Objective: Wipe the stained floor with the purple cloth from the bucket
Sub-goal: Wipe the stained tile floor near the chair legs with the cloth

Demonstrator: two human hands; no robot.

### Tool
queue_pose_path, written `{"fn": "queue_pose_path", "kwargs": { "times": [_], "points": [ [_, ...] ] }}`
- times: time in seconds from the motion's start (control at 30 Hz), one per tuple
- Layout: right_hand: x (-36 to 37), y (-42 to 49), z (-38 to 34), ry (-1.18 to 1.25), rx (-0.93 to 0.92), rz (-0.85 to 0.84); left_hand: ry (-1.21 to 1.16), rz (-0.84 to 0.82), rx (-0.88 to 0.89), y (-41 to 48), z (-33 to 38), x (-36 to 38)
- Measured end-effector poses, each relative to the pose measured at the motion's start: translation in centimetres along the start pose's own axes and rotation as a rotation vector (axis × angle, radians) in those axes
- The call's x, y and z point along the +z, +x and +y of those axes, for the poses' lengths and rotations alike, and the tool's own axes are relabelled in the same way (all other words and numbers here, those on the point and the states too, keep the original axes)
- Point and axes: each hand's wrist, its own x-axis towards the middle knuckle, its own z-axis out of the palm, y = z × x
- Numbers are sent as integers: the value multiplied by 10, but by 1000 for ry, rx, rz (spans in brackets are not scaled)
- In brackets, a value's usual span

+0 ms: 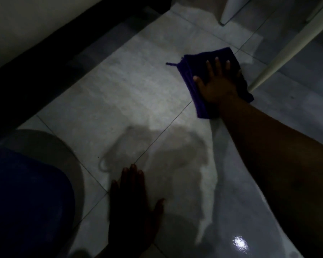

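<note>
A folded purple cloth (192,71) lies flat on the pale tiled floor (119,86) at the upper right. My right hand (215,84) presses down on it with fingers spread, arm stretched out from the lower right. My left hand (132,198) rests flat on the floor at the bottom centre, fingers apart, holding nothing. A darker wet patch (162,151) spreads over the tiles between the two hands. The scene is dim. A blue rounded shape (26,198) fills the lower left; whether it is the bucket I cannot tell.
A dark skirting strip (63,43) runs diagonally along the wall at the upper left. A white slanted pole or frame edge (287,45) crosses the upper right, its foot close to the cloth. A light glare (240,243) shines on the wet tile at the bottom right.
</note>
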Motion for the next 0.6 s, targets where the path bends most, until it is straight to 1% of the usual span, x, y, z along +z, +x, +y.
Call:
{"fn": "queue_pose_path", "kwargs": {
  "times": [0.07, 0.1, 0.13, 0.2, 0.27, 0.3, 0.33, 0.37, 0.4, 0.43, 0.5, 0.57, 0.6],
  "points": [
    [1, -6, -23, 7, -9, -16, 4, -12, 7, -1, 0, -1],
    [5, -18, -32, 5, -68, -10, 7, -17, 8, -1, -1, -2],
    [10, -39, -40, 3, -170, -2, 9, -18, 3, 0, -1, -1],
    [21, -103, -41, -5, -446, 18, 5, -10, -7, 0, -1, -1],
    [31, -174, -16, -60, -692, 0, -4, 16, -4, 0, -1, 0],
    [34, -201, 9, -88, -746, -27, -11, 29, 9, -1, 0, 0],
    [37, -217, 40, -94, -757, -37, -7, 40, 16, -2, -1, -1],
    [36, -225, 76, -92, -726, -23, 4, 44, 21, -2, 0, -1],
    [32, -227, 114, -95, -649, 0, 14, 43, 18, -3, 2, -2],
    [29, -223, 147, -93, -532, 6, 23, 42, 7, -3, 2, -3],
    [19, -201, 194, -55, -212, 26, 35, 57, -1, -4, 4, -3],
    [13, -167, 199, -6, 46, 58, 31, 70, 12, -5, 5, -1],
    [12, -153, 188, 14, 101, 62, 37, 77, 15, -6, 4, 1]
  ]
}}
